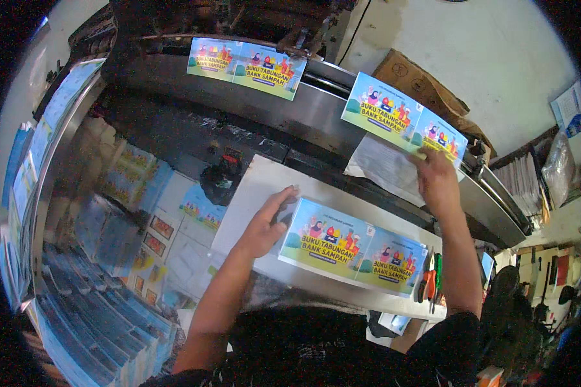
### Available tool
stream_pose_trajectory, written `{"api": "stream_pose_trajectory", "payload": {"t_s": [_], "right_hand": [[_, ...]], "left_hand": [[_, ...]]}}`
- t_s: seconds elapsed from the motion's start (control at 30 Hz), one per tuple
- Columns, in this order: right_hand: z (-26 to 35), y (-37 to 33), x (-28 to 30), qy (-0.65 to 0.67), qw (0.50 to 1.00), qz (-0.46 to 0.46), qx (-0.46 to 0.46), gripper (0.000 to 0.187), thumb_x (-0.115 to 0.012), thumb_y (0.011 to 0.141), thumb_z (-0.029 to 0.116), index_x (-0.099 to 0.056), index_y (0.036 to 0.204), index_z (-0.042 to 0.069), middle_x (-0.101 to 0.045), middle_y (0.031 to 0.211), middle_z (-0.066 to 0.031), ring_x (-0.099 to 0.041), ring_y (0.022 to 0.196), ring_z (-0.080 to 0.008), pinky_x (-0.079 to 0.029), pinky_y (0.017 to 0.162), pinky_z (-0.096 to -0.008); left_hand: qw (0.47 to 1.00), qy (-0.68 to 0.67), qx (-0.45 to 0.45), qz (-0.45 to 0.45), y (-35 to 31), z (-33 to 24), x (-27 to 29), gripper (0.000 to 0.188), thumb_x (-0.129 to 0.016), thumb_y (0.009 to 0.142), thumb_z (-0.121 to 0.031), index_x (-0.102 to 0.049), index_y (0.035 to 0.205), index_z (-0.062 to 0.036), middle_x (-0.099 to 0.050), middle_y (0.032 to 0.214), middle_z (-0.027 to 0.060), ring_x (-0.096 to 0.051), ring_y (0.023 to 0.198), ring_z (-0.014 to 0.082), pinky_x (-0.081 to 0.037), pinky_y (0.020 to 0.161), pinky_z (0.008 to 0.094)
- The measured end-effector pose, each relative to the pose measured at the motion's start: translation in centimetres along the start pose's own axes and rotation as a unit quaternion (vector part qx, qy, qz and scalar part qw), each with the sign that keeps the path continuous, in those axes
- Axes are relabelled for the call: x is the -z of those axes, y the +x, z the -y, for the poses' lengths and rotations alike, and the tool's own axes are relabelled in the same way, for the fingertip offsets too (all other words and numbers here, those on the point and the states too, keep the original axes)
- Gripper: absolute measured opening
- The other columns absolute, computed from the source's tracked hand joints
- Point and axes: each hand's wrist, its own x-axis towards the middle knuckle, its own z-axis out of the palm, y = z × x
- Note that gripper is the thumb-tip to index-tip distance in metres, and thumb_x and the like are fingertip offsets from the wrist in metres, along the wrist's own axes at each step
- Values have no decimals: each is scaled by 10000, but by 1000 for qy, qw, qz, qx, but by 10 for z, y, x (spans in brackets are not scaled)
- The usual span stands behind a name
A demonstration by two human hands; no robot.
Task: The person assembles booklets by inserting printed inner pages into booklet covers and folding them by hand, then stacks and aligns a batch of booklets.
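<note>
My right hand (439, 180) reaches up to a colourful printed cover sheet (384, 109) on the metal machine rail. Its fingers close on the sheet's lower edge. A pale paper (384, 166) lies just below that sheet. My left hand (265, 226) is over the white board (239, 193) with index finger and thumb apart. It is beside the left edge of more printed covers (352, 248) of the same design, and nothing shows in its grasp. Another matching cover (245, 68) rests farther left on the rail.
Orange-handled pliers (429, 284) and a green-handled tool (438, 277) lie at the board's right end. Bundles of blue booklets (103, 329) fill the lower left. Brown cardboard (426, 84) stands behind the rail, and stacked papers (519, 184) sit at the right.
</note>
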Motion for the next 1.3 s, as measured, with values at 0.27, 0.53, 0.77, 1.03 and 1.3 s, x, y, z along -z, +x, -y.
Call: {"api": "stream_pose_trajectory", "payload": {"t_s": [0.27,0.53,0.77,1.03,1.3], "right_hand": [[130,-97,45,199,940,277,7,702,-809,714,378,-578,1273,21,-568,1227,-174,-545,1121,-372,-462,946,-461],[125,-99,40,252,933,257,19,616,-799,735,342,-605,1226,25,-567,1194,-131,-570,1065,-303,-491,938,-419],[80,-52,83,187,967,172,13,135,-661,740,55,-652,869,17,-620,826,-163,-617,812,-369,-518,691,-458],[-8,55,86,-82,978,-188,-49,410,-623,821,7,-659,1217,107,-649,1100,-150,-627,1046,-325,-506,893,-450],[8,19,-8,24,999,34,-35,204,-636,831,76,-709,1020,62,-648,1009,-151,-629,957,-358,-524,830,-449]], "left_hand": [[1000,-4,-3,-5,0,-3,0,890,-589,899,-582,-311,1507,7,-425,1476,167,-416,1358,277,-292,1143,401],[999,-32,3,3,1,-2,-2,882,-580,907,-566,-309,1500,28,-435,1458,170,-420,1350,275,-285,1140,391],[999,18,34,-4,-2,-5,1,797,-620,881,-387,-311,1511,-10,-399,1494,159,-393,1380,279,-275,1145,395],[995,98,-9,17,-2,-13,2,920,-784,798,-377,-322,1500,-3,-431,1446,175,-389,1378,291,-278,1156,400],[982,183,-26,26,-2,-16,-1,897,-798,790,-344,-343,1488,-12,-431,1451,206,-410,1360,332,-312,1138,408]]}}
